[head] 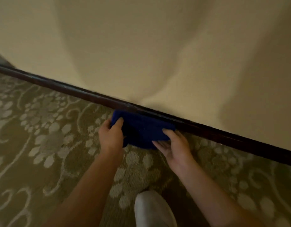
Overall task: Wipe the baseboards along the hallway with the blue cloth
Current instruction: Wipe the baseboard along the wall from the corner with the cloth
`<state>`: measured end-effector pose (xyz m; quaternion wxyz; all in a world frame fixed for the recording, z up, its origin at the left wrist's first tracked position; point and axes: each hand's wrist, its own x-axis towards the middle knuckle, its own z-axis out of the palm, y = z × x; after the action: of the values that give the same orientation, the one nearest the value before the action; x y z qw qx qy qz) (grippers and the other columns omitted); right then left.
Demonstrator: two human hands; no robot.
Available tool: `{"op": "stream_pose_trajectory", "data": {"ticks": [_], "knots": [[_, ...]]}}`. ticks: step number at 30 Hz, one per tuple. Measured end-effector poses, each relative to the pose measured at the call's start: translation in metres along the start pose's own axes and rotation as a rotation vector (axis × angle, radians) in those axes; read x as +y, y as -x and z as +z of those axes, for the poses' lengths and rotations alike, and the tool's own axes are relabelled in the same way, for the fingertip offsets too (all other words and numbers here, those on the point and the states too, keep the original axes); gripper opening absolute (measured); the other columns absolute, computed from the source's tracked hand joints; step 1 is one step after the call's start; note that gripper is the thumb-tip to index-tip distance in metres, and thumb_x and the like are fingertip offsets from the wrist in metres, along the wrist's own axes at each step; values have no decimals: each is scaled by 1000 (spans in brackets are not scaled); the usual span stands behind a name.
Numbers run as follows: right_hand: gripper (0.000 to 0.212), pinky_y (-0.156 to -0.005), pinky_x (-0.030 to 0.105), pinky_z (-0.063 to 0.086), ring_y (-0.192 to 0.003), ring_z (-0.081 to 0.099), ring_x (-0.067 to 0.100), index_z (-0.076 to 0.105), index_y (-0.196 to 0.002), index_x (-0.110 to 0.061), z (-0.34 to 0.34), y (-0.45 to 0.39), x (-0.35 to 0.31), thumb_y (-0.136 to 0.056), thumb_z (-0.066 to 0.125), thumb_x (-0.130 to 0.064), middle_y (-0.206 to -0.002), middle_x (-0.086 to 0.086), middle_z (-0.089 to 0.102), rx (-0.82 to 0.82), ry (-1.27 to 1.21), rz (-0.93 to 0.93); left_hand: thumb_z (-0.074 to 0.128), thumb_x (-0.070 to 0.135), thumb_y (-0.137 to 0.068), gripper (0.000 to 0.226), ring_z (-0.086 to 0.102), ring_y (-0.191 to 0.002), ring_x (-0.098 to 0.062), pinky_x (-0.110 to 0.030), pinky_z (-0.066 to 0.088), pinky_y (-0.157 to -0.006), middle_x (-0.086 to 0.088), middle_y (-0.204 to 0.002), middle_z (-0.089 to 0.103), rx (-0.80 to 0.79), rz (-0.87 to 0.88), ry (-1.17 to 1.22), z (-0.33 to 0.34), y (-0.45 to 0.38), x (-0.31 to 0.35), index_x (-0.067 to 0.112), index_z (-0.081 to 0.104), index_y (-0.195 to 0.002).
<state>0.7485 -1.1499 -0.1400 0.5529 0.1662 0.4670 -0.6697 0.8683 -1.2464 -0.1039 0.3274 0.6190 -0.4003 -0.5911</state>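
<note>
At the foot of the cream wall (141, 46), where the dark baseboard (63, 86) meets the patterned carpet (35, 128), a blue cloth (141, 128) is held between both hands. Its upper edge lies against the lower face of the baseboard, and its lower part hangs down towards the carpet; whether it touches the carpet cannot be told.

The left hand (111, 136) grips the cloth's left end, thumb on the near face and the other fingers wrapped behind it, out of sight. The right hand (175, 146) is turned palm up at the cloth's lower right corner, thumb pressed on the near face beside the baseboard, fingers narrow and slipped under the lower edge.

The picture is dim and smeared by motion, so the cloth's folds and texture are hard to make out. The baseboard runs off both side edges. A pale shoe (154, 210) is cut off at the bottom edge, between the forearms.
</note>
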Motion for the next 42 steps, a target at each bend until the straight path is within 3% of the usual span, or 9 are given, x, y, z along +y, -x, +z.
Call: {"op": "stream_pose_trajectory", "data": {"ticks": [5, 9, 14, 22, 25, 28, 31, 37, 42], "knots": [[33, -87, 41, 55, -106, 65, 28, 59, -124, -10, -16, -26, 5, -91, 60, -3, -119, 15, 65, 142, -148, -51, 61, 26, -94, 9, 66, -89, -27, -47, 58, -81, -7, -94, 68, -54, -23, -96, 54, -57, -31, 18, 64, -90], [13, -84, 40, 57, -98, 67, 25, 62, -103, -5, -30, -27, -16, -91, 58, -1, -108, 15, 68, 196, -54, -186, 56, 24, -97, 15, 61, -81, -21, -33, 50, -73, -3, -83, 62, 16, -29, -19, 87, -51, -52, 19, 59, -83], [43, -72, 32, 61, -105, 63, 23, 53, -132, -7, -41, -22, -24, -90, 62, -5, -122, 12, 61, 280, -77, -270, 63, 22, -91, 13, 66, -84, -30, -44, 57, -77, -11, -86, 67, -152, -73, -39, 88, -45, -55, 13, 61, -81], [23, -79, 39, 59, -96, 64, 27, 65, -110, -7, 7, -41, -19, -88, 68, -10, -108, 15, 66, 312, 12, -109, 55, 17, -92, 18, 56, -72, -11, -30, 49, -74, 3, -80, 58, 195, 7, 59, 87, -67, -41, 25, 50, -76], [17, -75, 33, 58, -96, 62, 24, 65, -106, -12, -39, -27, -46, -90, 65, -16, -111, 12, 64, 479, -172, -194, 56, 16, -90, 9, 54, -69, -13, -24, 46, -71, 1, -77, 59, 66, 59, -26, 126, -17, -65, 12, 56, -82], [39, -56, 9, 49, -89, 59, 21, 51, -132, -6, -64, -11, -60, -94, 56, 2, -131, 24, 54, 531, -436, -286, 59, 20, -93, 12, 50, -63, -5, -9, 39, -52, 3, -76, 56, -209, -66, -94, 152, 20, -79, 11, 57, -85], [40, -54, 15, 50, -100, 59, 22, 52, -133, -12, -56, -20, -52, -94, 58, -7, -132, 17, 54, 598, -322, -374, 62, 22, -91, 19, 54, -66, -12, -28, 50, -66, 1, -73, 57, -258, -82, -29, 135, 4, -82, 17, 55, -74], [38, -73, 30, 58, -90, 60, 17, 56, -129, -14, 52, -59, 10, -92, 60, -17, -113, 9, 61, 471, 48, -226, 57, 32, -82, 20, 65, -96, -26, -46, 53, -95, -4, -98, 66, 269, -51, 177, 64, -80, -53, 19, 60, -97], [26, -61, 29, 61, -95, 66, 25, 65, -113, -9, 24, -53, -4, -87, 67, -15, -109, 13, 67, 483, 65, -203, 61, 19, -88, 8, 64, -95, -22, -44, 52, -95, -2, -96, 65, 134, 35, 129, 81, -65, -47, 21, 57, -95]]}}
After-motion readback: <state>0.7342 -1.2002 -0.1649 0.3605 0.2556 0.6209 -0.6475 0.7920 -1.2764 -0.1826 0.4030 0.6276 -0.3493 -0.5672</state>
